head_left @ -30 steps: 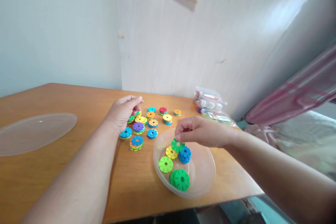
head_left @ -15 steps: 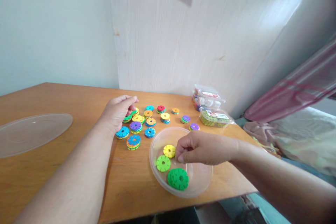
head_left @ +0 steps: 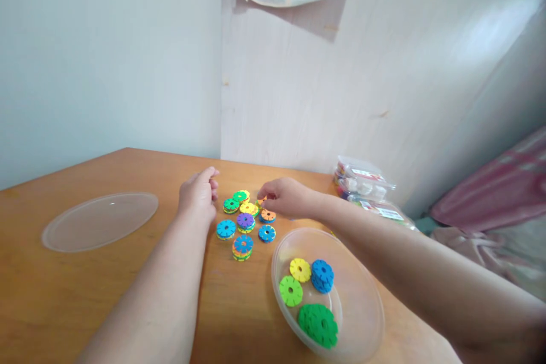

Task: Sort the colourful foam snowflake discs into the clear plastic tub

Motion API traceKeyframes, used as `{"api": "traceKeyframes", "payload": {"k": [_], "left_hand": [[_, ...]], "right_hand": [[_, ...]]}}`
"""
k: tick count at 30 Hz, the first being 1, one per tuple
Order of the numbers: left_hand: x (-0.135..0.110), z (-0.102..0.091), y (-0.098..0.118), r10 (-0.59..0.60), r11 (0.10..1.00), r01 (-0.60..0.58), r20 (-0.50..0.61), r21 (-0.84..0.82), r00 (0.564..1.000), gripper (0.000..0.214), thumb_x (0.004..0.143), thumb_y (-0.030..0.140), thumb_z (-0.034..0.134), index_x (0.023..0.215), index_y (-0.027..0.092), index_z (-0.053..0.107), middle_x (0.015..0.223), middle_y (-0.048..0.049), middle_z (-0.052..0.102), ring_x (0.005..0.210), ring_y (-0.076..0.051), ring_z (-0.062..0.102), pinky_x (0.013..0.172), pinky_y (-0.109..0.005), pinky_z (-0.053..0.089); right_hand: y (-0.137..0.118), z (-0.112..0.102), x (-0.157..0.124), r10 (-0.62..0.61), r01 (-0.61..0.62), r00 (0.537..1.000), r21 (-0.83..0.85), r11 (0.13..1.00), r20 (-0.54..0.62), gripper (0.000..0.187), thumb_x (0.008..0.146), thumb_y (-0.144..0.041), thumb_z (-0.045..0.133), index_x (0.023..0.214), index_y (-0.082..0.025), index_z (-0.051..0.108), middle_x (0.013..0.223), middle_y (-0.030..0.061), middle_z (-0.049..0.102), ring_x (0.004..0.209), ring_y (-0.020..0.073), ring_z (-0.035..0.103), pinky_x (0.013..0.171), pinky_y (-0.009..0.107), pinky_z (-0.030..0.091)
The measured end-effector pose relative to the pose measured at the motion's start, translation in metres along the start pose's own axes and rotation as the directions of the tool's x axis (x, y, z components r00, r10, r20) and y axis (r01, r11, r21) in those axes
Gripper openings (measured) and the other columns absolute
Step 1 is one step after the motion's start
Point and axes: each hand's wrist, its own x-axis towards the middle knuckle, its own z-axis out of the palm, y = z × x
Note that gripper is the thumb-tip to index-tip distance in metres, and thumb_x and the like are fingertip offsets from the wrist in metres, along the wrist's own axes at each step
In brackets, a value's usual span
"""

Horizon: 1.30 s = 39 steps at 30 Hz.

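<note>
Head view: left hand (head_left: 198,196), loosely curled, contents hidden, left of multicoloured notched discs (head_left: 245,220) stacked on table (head_left: 236,313); right hand (head_left: 282,195), fingers bent beside an orange-topped stack (head_left: 268,215), grip not discernible. Clear bowl (head_left: 362,313), nearer: yellow, lime, blue, green discs. Clear lid (head_left: 102,223), left, flat.

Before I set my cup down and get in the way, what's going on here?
The right hand is among the stacks of notched discs, fingers at an orange disc; whether they grip it is hidden. The left hand is beside the stacks, no disc visible in it. Nearer sits a clear bowl holding a yellow disc, a light green disc, blue discs and dark green discs. A clear lid lies off to the left.
</note>
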Motion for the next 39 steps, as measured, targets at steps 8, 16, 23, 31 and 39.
{"api": "traceKeyframes", "payload": {"k": [8, 16, 23, 31, 39], "left_hand": [[0.002, -0.003, -0.001, -0.038, 0.998, 0.038, 0.000, -0.041, 0.999, 0.030, 0.058, 0.039, 0.070, 0.075, 0.016, 0.064, 0.048, 0.0076, 0.044, 0.039, -0.005, 0.032, 0.041, -0.021, 0.023], [0.004, -0.004, -0.003, -0.065, 0.996, 0.064, -0.013, -0.061, 0.998, 0.028, 0.058, 0.038, 0.068, 0.075, 0.016, 0.063, 0.049, 0.0076, 0.044, 0.039, -0.005, 0.031, 0.042, -0.021, 0.023], [0.005, -0.004, -0.004, -0.078, 0.995, 0.076, -0.019, -0.068, 0.997, 0.030, 0.057, 0.038, 0.069, 0.077, 0.016, 0.065, 0.050, 0.0067, 0.047, 0.040, -0.005, 0.032, 0.042, -0.021, 0.023], [0.006, -0.006, -0.006, -0.063, 0.997, 0.063, -0.004, -0.032, 0.998, 0.029, 0.057, 0.039, 0.069, 0.075, 0.016, 0.064, 0.050, 0.0062, 0.047, 0.039, -0.006, 0.034, 0.042, -0.021, 0.024], [0.003, -0.002, -0.003, -0.066, 0.998, 0.066, -0.016, 0.006, 0.998, 0.027, 0.057, 0.037, 0.069, 0.073, 0.016, 0.065, 0.051, 0.0057, 0.046, 0.040, -0.006, 0.034, 0.040, -0.021, 0.024]], "right_hand": [[0.004, 0.027, 0.083, -0.030, 0.052, 0.992, -0.168, 0.984, 0.126, 0.064, 0.072, -0.029, 0.072, 0.134, -0.020, 0.059, 0.119, 0.0127, 0.069, 0.097, 0.0253, 0.064, 0.074, 0.031, 0.048], [0.002, 0.037, 0.109, -0.008, 0.047, 0.982, -0.204, 0.978, 0.190, 0.070, 0.067, -0.038, 0.078, 0.134, -0.025, 0.061, 0.119, 0.0103, 0.068, 0.101, 0.0261, 0.065, 0.080, 0.032, 0.048], [0.000, 0.038, 0.112, 0.015, 0.027, 0.983, -0.223, 0.974, 0.184, 0.051, 0.066, -0.037, 0.079, 0.115, -0.026, 0.070, 0.112, 0.0086, 0.069, 0.096, 0.0247, 0.065, 0.074, 0.029, 0.047], [-0.003, 0.014, 0.093, -0.006, 0.016, 0.997, -0.136, 0.991, 0.072, 0.041, 0.069, -0.038, 0.075, 0.103, -0.019, 0.064, 0.099, 0.0061, 0.066, 0.082, 0.0174, 0.059, 0.062, 0.026, 0.042], [0.011, -0.022, -0.012, 0.023, -0.013, 1.000, 0.355, 0.935, -0.022, 0.012, 0.075, -0.021, 0.067, 0.082, -0.019, 0.057, 0.068, -0.0038, 0.055, 0.060, 0.0095, 0.048, 0.053, 0.023, 0.036]]}}
